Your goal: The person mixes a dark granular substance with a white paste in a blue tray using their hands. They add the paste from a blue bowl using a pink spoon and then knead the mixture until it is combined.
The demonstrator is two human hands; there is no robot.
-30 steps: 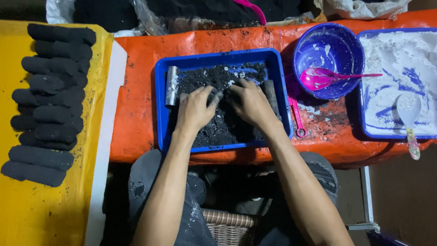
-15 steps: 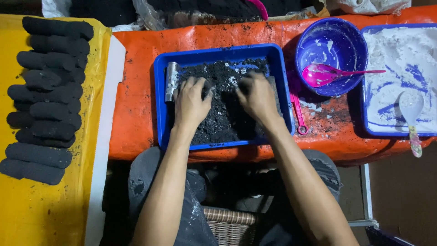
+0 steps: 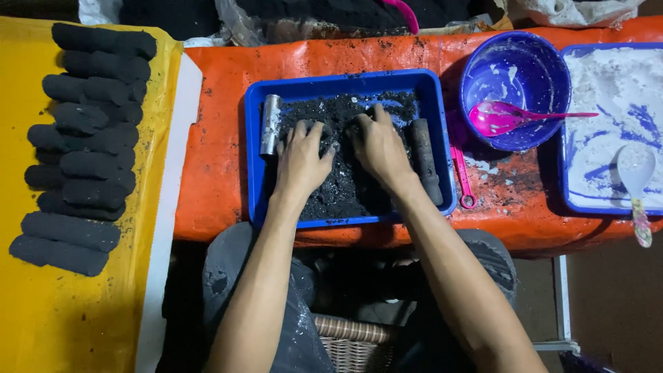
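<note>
Black granular mix [image 3: 338, 186] lies in a shallow heap inside the blue rectangular tray [image 3: 345, 79], thickest at the middle and toward the far wall. The tray sits on the orange-covered bench [image 3: 221, 138] with its long axis left to right across the person's body, so both arms reach it squarely.

Left hand [image 3: 302, 160]: palm down on the mix, fingers spread narrowly and curled into it, nothing separate gripped that I can see. Right hand [image 3: 378, 146]: same posture, fingers pointing away from the body, pressed into the heap. The hands sit close side by side, thumbs inward, which looks like gathering or kneading the loose material between them.

A metal tube [image 3: 270, 124] lies against the tray's left wall, long axis running away from the body, clear of the hands. A dark, soiled cylinder [image 3: 423, 160] lies along the right wall, same direction, just beside the right wrist; possibly a plunger, but the coating hides detail.

Outward right: a pink measuring spoon [image 3: 461, 176] on the bench beside the tray, a purple bowl [image 3: 514, 65] with a pink spoon [image 3: 507, 117], handle pointing right, then a tray of white powder [image 3: 608, 90] with a white spoon [image 3: 635, 173].

Outward left: black cylindrical briquettes [image 3: 86, 152] stacked in rows on a yellow sheet [image 3: 69, 318], long axes left to right, kept well apart from the wet work.
</note>
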